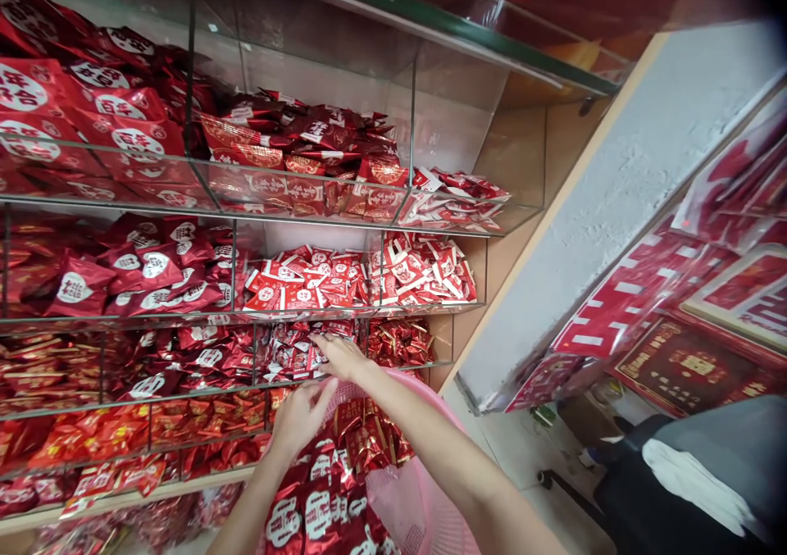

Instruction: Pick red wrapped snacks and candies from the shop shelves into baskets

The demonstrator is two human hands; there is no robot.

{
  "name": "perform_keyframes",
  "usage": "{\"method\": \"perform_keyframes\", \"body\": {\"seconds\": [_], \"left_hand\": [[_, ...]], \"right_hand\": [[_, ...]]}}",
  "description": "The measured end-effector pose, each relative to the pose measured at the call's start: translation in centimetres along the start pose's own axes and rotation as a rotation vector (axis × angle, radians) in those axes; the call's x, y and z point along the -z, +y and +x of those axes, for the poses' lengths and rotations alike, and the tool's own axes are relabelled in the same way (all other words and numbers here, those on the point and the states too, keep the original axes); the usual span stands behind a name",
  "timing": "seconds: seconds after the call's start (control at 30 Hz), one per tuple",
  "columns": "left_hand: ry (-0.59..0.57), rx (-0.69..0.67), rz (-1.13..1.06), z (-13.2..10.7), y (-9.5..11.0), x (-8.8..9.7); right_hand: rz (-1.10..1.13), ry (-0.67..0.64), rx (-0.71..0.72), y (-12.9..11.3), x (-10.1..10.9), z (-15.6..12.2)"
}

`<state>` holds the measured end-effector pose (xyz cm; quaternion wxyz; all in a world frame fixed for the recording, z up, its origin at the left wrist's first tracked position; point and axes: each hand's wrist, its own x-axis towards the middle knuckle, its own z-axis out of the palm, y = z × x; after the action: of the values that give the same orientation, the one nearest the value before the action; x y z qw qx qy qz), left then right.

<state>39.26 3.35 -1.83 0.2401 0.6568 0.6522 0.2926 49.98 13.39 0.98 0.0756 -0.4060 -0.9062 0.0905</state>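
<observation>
My right hand (340, 355) reaches into a shelf compartment, its fingers stretched over small dark red and white packets (292, 350). No packet clearly shows in its grip. Lower and to the left, my left hand (301, 414) is by the shelf front and the basket's far side, thumb apart from the fingers; nothing shows in it. Below my arms stands a pink mesh basket (424, 489). In it lie red packets with white emblems (316, 510) and shiny red-and-gold packets (369, 444). My right forearm crosses over the basket and hides part of it.
Glass-divided shelves (295, 220) hold heaps of red packets in several rows. Bigger red bags (132, 141) fill the upper left. To the right are a grey wall post (590, 202), hanging red decorations (615, 301) and a dark chair (652, 481) with a white cloth (694, 485).
</observation>
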Motion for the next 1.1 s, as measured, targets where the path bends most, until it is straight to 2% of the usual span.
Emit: {"method": "perform_keyframes", "body": {"seconds": [0.1,0.2,0.27,0.37,0.47,0.53,0.6,0.7,0.9,1.1], "left_hand": [[0.001,0.007,0.001,0.0,0.0,0.0],[-0.004,-0.014,0.012,-0.1,0.0,0.1],[-0.001,-0.010,0.021,-0.1,0.1,0.2],[0.002,0.008,0.019,-0.1,0.1,0.2],[-0.007,0.005,0.012,0.0,0.1,0.1],[-0.008,0.005,0.006,0.0,0.1,0.2],[-0.007,0.011,0.001,0.0,0.2,0.2],[-0.007,0.009,0.010,0.0,0.2,0.2],[0.008,-0.018,0.035,0.0,0.1,0.1],[0.009,-0.015,0.026,-0.1,0.2,0.1]], "right_hand": [[-0.007,0.029,-0.019,0.0,0.3,-0.3],[0.092,0.128,-0.100,0.3,1.0,-0.7],[0.265,0.226,-0.214,0.4,1.3,-0.6],[0.682,0.314,-0.379,0.1,1.0,-0.1],[1.059,0.352,-0.587,-0.3,-0.3,0.6],[1.157,0.383,-0.715,-0.5,-1.3,0.9],[1.136,0.392,-0.741,-0.5,-2.3,1.0],[1.004,0.386,-0.694,-0.4,-3.1,1.1],[0.840,0.398,-0.649,-0.8,-3.3,0.7],[0.237,0.407,-0.537,-1.0,-1.4,-1.0]]}}
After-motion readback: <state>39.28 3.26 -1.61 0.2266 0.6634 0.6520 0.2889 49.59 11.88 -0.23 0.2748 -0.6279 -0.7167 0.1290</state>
